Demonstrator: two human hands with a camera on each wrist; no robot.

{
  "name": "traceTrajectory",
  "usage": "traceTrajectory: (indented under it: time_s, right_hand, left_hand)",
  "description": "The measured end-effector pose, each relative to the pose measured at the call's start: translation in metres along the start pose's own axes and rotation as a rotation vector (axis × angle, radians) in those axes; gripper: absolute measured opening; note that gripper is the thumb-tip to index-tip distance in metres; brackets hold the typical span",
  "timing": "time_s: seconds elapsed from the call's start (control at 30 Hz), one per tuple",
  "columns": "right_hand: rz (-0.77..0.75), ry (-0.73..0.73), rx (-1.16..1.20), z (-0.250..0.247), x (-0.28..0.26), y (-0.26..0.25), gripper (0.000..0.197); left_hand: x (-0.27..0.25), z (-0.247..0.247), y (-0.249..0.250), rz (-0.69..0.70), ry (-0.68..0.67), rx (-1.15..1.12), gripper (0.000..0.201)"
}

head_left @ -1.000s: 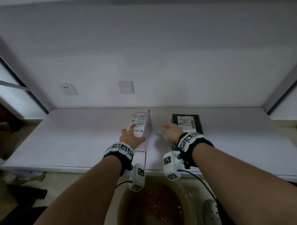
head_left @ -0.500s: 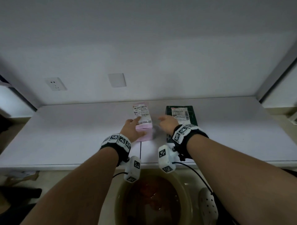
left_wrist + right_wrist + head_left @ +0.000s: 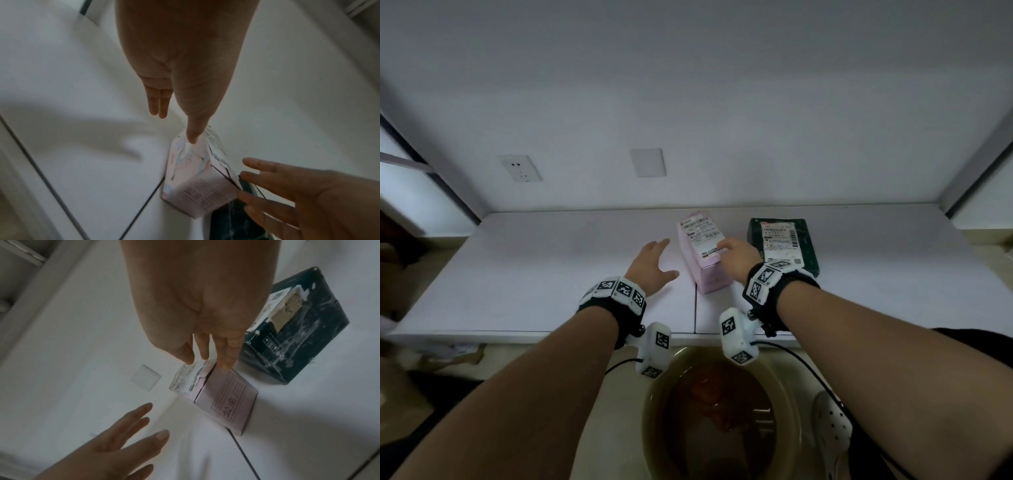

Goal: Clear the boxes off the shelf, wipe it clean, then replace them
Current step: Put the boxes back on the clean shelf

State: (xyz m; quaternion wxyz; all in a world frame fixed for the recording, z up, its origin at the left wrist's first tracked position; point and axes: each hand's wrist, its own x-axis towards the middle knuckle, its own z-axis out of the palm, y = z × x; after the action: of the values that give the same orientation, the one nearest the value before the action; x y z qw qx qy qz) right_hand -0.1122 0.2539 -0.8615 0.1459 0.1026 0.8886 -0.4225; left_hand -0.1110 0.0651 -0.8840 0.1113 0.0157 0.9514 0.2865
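A pink box (image 3: 702, 255) with a white shipping label lies on the white shelf (image 3: 534, 274), across the seam between two panels. A dark green box (image 3: 784, 243) with a label lies flat just to its right. My right hand (image 3: 726, 248) rests with straight fingers on the pink box's top and right side; in the right wrist view its fingertips (image 3: 226, 360) touch the pink box (image 3: 226, 402). My left hand (image 3: 666, 258) is open with spread fingers, on the shelf just left of the pink box (image 3: 195, 178). Whether its thumb (image 3: 193, 134) touches the box is unclear.
The shelf backs onto a white wall with a socket (image 3: 518, 168) and a blank cover plate (image 3: 647, 162). Below the shelf's front edge stands a basin (image 3: 654, 411) of brownish water with a cloth in it. A white shoe (image 3: 832, 431) is beside it.
My left hand has come off the pink box and moved left onto the shelf. My right hand has shifted from beside the green box onto the pink box.
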Motion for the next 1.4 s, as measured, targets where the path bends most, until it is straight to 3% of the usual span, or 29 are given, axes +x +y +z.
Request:
traceTrajectory:
  time_s: [0.2,0.4,0.5,0.57,0.73,0.8,0.9,1.0,1.17,1.3,1.4]
  right_hand:
    - [-0.074,0.053,-0.125,0.030,-0.006,-0.021,0.043]
    - [-0.038,-0.103,-0.660,0.053,-0.005,-0.029,0.055]
    - [-0.011,-0.160,-0.789,0.052,-0.011,-0.023,0.074]
    - [-0.020,-0.170,-0.845,0.053,-0.013,-0.020,0.076]
    - [-0.127,-0.086,-0.892,0.043,-0.021,-0.022,0.050]
    - [-0.157,-0.053,-0.917,0.033,-0.020,-0.022,0.050]
    - [-0.206,-0.131,-0.893,0.030,-0.016,-0.014,0.044]
    - [-0.269,-0.183,-0.895,0.035,-0.010,0.000,0.056]
    - [-0.247,-0.185,-0.844,0.031,-0.010,0.006,0.081]
    - [-0.118,-0.193,-0.788,0.020,-0.003,0.010,0.087]
    - [-0.111,-0.181,-0.801,0.012,-0.001,0.015,0.084]
  left_hand:
    - [-0.048,-0.055,-0.076,-0.161,0.059,0.033,0.072]
    - [-0.095,-0.084,-0.138,-0.323,0.091,0.145,0.069]
    - [-0.097,-0.073,-0.131,-0.290,0.045,0.143,0.070]
    - [-0.089,-0.065,-0.116,-0.238,0.037,0.140,0.070]
    - [-0.061,-0.047,-0.060,-0.077,0.031,0.110,0.068]
    - [-0.052,-0.039,-0.042,-0.016,0.017,0.105,0.067]
    - [-0.044,-0.026,-0.029,0.027,-0.025,0.115,0.066]
    - [-0.042,-0.020,-0.032,0.022,-0.052,0.139,0.065]
    - [-0.044,-0.025,-0.048,-0.064,-0.060,0.156,0.064]
    - [-0.045,-0.026,-0.052,-0.092,-0.051,0.148,0.064]
    - [-0.045,-0.025,-0.051,-0.088,-0.050,0.145,0.064]
